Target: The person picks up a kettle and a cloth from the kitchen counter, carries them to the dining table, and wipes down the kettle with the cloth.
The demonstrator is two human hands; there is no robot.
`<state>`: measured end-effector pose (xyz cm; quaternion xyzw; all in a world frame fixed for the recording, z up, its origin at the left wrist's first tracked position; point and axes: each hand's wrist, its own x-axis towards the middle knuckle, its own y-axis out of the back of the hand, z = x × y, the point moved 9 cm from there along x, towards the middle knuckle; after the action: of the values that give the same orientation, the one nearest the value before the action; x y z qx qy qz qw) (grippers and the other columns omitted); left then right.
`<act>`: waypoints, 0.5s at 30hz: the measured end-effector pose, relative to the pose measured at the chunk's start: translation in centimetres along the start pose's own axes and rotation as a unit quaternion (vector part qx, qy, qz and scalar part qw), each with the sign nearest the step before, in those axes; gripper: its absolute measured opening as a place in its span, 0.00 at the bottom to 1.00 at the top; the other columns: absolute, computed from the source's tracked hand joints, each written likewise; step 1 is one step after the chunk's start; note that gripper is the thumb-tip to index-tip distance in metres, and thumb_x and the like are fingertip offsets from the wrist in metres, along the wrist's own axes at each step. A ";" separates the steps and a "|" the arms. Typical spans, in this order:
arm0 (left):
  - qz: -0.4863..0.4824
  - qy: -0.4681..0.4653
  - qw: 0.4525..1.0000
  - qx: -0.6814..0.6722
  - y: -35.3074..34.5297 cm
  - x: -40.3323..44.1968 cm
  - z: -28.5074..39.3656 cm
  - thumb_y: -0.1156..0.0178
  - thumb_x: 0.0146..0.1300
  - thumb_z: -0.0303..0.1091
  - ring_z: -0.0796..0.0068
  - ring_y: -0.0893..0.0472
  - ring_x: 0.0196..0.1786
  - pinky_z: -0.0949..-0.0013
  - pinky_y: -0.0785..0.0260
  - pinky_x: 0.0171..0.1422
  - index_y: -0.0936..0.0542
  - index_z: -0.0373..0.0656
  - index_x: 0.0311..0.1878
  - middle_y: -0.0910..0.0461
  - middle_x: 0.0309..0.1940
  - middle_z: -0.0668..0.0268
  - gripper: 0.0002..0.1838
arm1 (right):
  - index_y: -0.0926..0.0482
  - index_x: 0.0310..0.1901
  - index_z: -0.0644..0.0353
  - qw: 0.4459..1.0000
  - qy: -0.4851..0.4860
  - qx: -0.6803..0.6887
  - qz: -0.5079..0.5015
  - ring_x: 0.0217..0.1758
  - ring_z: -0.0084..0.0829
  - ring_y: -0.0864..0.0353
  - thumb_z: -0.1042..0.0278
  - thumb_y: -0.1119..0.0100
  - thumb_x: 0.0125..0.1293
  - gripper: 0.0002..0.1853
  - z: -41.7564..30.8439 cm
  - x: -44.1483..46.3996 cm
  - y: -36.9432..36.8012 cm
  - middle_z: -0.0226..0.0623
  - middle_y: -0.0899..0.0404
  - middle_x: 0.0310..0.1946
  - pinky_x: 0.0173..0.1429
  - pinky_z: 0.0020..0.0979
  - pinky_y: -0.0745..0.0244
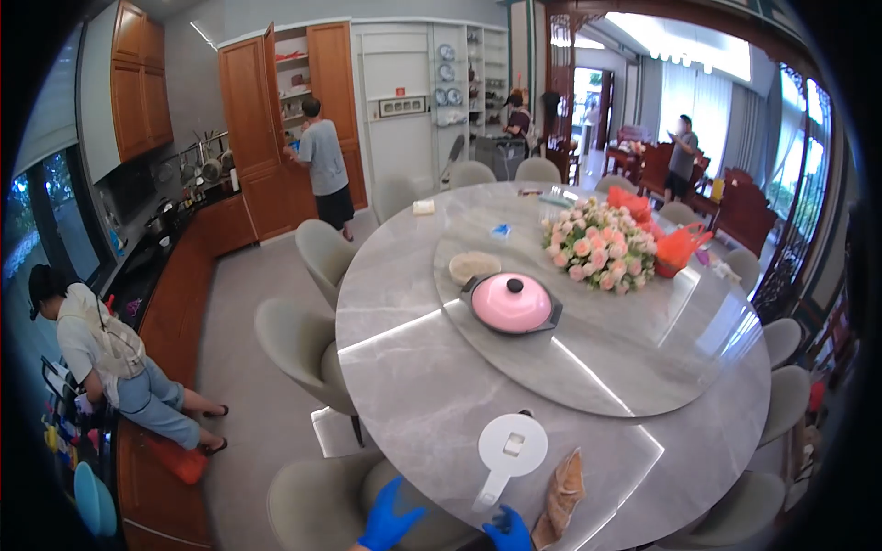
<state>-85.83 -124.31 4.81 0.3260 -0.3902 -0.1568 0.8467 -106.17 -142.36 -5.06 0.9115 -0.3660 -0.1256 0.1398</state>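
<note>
Both my hands wear blue gloves at the near edge of the round grey marble table (395,386). My left hand (393,516) is over a chair seat beside the edge, thumb and fingers apart, holding nothing. At the table's edge, my right hand (507,529) has its fingers curled, and what they hold, if anything, cannot be made out. Just above it lies a white round object with a handle (513,447). A crumpled brown cloth (562,491) is to its right. Farther in, a pink-lidded pan (511,303) stands on the turntable (588,367).
Pink flowers (602,246), a red bag (678,250) and a beige dish (475,267) are on the turntable. Grey chairs (299,344) ring the table. One person (119,358) bends at the left counter; another (323,161) stands by an open cabinet. Others are farther back.
</note>
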 end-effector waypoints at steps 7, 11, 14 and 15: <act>-0.097 0.444 0.655 -0.604 -0.7 0.8 2.1 0.57 0.73 0.38 0.68 0.25 0.43 0.65 0.31 0.52 0.29 0.34 0.55 0.24 0.42 0.62 0.18 | 0.28 0.54 0.65 0.962 -0.044 0.155 -0.219 0.41 0.32 0.24 0.66 0.56 0.71 0.16 -7.6 -2.9 -5.5 0.39 0.23 0.43 0.47 0.35 0.25; -0.150 0.442 0.577 -0.670 -2.0 1.6 5.4 0.59 0.74 0.41 0.64 0.25 0.51 0.64 0.33 0.59 0.31 0.32 0.60 0.24 0.49 0.58 0.23 | 0.26 0.52 0.61 0.941 0.162 0.183 -0.235 0.42 0.27 0.26 0.75 0.63 0.71 0.15 -18.9 -2.7 -7.8 0.37 0.23 0.43 0.46 0.31 0.27; -0.165 0.430 0.570 -0.680 -1.8 2.7 6.0 0.59 0.73 0.43 0.61 0.26 0.57 0.62 0.37 0.65 0.30 0.32 0.59 0.25 0.54 0.54 0.24 | 0.26 0.51 0.60 0.909 0.380 -0.064 -0.159 0.43 0.27 0.26 0.75 0.60 0.70 0.13 -21.9 -2.8 -9.7 0.35 0.24 0.43 0.46 0.31 0.27; -0.157 0.436 0.556 -0.690 -1.3 3.1 5.8 0.60 0.73 0.44 0.60 0.27 0.59 0.61 0.38 0.66 0.29 0.32 0.58 0.26 0.56 0.53 0.24 | 0.25 0.48 0.60 0.912 0.359 -0.060 -0.188 0.43 0.30 0.25 0.76 0.56 0.66 0.12 -20.5 -1.8 -11.4 0.37 0.23 0.41 0.46 0.33 0.27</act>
<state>-88.24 -129.35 8.48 -0.2729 0.3113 -0.3477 0.8413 -93.38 -129.87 10.29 0.9370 -0.1045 0.1641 0.2902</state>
